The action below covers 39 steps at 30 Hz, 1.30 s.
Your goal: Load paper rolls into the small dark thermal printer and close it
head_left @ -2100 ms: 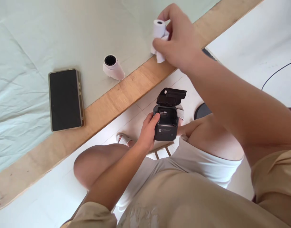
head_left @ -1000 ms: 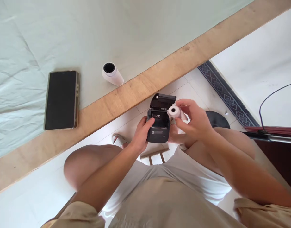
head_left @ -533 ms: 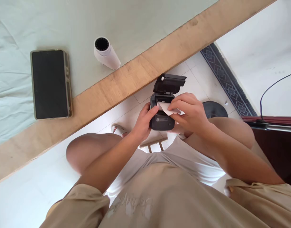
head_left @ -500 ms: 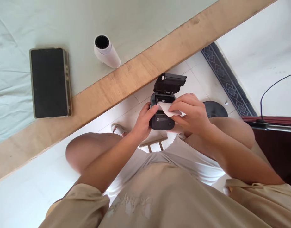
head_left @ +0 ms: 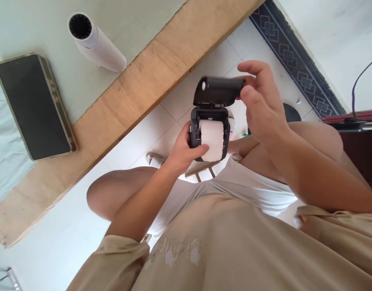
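A small black thermal printer (head_left: 225, 137) is held above my lap with its lid raised. My left hand (head_left: 182, 151) grips its left side, the thumb pressing on the white paper (head_left: 212, 137) that lies out of the printer over its front. The lid (head_left: 218, 92) stands up at the back, its inner side towards me. At the lid's right corner is my right hand (head_left: 261, 103), with thumb and finger closed on the edge and the index finger raised. The fingers under the printer are hidden.
On the table (head_left: 170, 52) with a wooden edge lie a black-screened tablet (head_left: 31, 107) in a clear case and a white cylindrical device (head_left: 98, 46) with a dark round end. A dark red piece of furniture (head_left: 358, 149) with a cable stands at the right.
My right hand has let go of the paper and moved up to the lid. The paper now lies flat over the printer's front, with my left thumb on it. The view has shifted right.
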### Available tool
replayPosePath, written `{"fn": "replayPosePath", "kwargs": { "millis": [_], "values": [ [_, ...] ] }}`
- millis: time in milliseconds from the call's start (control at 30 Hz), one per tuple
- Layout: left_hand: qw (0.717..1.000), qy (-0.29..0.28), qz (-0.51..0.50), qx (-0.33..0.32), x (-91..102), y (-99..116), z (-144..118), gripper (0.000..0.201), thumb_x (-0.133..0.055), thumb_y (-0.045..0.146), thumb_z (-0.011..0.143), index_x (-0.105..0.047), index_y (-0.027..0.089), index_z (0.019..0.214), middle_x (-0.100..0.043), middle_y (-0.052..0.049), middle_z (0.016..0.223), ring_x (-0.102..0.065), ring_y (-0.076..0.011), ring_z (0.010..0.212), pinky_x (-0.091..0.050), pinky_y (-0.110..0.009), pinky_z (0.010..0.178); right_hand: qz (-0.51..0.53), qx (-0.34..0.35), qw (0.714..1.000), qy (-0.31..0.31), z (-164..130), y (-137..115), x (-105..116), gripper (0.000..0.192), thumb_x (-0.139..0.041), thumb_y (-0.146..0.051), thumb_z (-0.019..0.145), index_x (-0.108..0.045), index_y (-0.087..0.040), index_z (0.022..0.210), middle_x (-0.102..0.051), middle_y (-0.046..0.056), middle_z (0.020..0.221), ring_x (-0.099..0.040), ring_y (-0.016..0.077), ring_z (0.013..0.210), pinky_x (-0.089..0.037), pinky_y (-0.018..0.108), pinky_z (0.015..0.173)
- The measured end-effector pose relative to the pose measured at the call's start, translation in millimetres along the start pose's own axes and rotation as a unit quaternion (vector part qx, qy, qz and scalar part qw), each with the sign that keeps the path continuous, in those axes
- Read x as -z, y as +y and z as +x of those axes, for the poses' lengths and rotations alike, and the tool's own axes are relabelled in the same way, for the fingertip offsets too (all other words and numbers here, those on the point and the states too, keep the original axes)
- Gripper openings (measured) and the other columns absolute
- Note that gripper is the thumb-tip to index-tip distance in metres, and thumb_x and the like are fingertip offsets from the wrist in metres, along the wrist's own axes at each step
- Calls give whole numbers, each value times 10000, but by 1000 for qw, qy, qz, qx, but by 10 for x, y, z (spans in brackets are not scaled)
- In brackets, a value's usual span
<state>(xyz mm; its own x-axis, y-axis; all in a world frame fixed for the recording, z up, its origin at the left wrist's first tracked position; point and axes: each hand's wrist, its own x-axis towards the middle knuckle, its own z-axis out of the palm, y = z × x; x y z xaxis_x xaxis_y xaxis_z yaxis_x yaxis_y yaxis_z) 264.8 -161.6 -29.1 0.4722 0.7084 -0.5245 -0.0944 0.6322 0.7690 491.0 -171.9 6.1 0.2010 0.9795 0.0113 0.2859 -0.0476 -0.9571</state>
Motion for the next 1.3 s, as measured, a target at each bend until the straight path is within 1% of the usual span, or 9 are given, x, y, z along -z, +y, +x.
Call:
{"fn": "replayPosePath", "kwargs": {
  "millis": [133, 233, 367, 667, 900, 1000, 1133, 1233, 1300],
  "values": [
    [1000, -5, -26, 10, -65, 39, -41, 847, -1067, 329, 528, -709, 261, 1292, -772, -47, 1064, -765, -335, 1103, -593, -398, 901, 46, -26, 998, -21, -19, -15, 0, 475, -625, -683, 1025, -616, -294, 1298, -755, 84, 1198, -716, 283, 1287, -579, 500, 1193],
    [998, -9, -55, -7, -74, 34, -49, 904, -1108, 458, 515, -715, 261, 1305, -792, -72, 1125, -776, -369, 1159, -620, -426, 927, 10, -69, 991, -116, -69, 39, -20, 637, -765, -686, 905, -638, -282, 1381, -725, 93, 1364, -739, 272, 1203, -674, 444, 993],
    [996, 14, -86, -34, -54, 7, -39, 861, -1063, 693, 600, -732, 266, 1270, -798, -83, 1185, -783, -376, 1192, -654, -443, 933, 14, -121, 969, -214, -113, 95, -73, 797, -848, -591, 855, -548, -323, 1543, -724, 77, 1360, -767, 254, 1074, -695, 392, 809],
    [992, 38, -114, -26, -64, 45, -7, 686, -975, 715, 742, -767, 235, 1186, -828, -87, 1211, -774, -397, 1273, -669, -458, 989, -22, -90, 979, -183, -34, 218, -185, 704, -848, -517, 892, -596, -298, 1511, -747, 64, 1278, -755, 218, 989, -704, 392, 839],
    [978, 114, -171, -35, -89, -8, 99, 429, -826, 616, 972, -773, 215, 1113, -805, -57, 1160, -759, -339, 1292, -658, -433, 1036, -65, -1, 984, -167, -51, 127, -77, 689, -828, -483, 891, -567, -335, 1511, -620, 82, 1603, -685, 308, 1402, -602, 527, 1228],
    [975, 120, -185, -26, -72, -42, 129, 402, -819, 580, 994, -775, 217, 1160, -792, -38, 1125, -779, -329, 1225, -671, -437, 984, -112, 48, 973, -196, -69, 77, -35, 718, -861, -469, 858, -574, -318, 1499, -635, 124, 1549, -684, 334, 1375, -603, 542, 1204],
    [973, 114, -201, -8, -55, -46, 137, 459, -829, 614, 975, -767, 209, 1182, -797, -50, 1127, -788, -336, 1190, -679, -445, 974, -206, 154, 959, -123, -86, 27, -34, 564, -879, -485, 837, -690, -271, 1324, -693, 160, 1334, -674, 385, 1294, -600, 570, 1086],
    [976, 93, -195, 4, -52, -48, 124, 530, -925, 617, 886, -757, 212, 1184, -806, -72, 1127, -787, -368, 1197, -677, -477, 986, -240, 136, 961, -12, -123, -24, -39, 322, -755, -572, 952, -722, -281, 1085, -644, 113, 928, -686, 348, 1044, -577, 544, 954],
    [983, 82, -165, -1, -55, -61, 115, 542, -979, 554, 848, -750, 227, 1213, -798, -62, 1126, -786, -361, 1202, -666, -484, 1005, -227, 106, 965, 79, -149, -62, -32, 339, -623, -630, 1038, -687, -297, 1011, -541, 77, 767, -659, 319, 915, -543, 500, 861]
  ]
}}
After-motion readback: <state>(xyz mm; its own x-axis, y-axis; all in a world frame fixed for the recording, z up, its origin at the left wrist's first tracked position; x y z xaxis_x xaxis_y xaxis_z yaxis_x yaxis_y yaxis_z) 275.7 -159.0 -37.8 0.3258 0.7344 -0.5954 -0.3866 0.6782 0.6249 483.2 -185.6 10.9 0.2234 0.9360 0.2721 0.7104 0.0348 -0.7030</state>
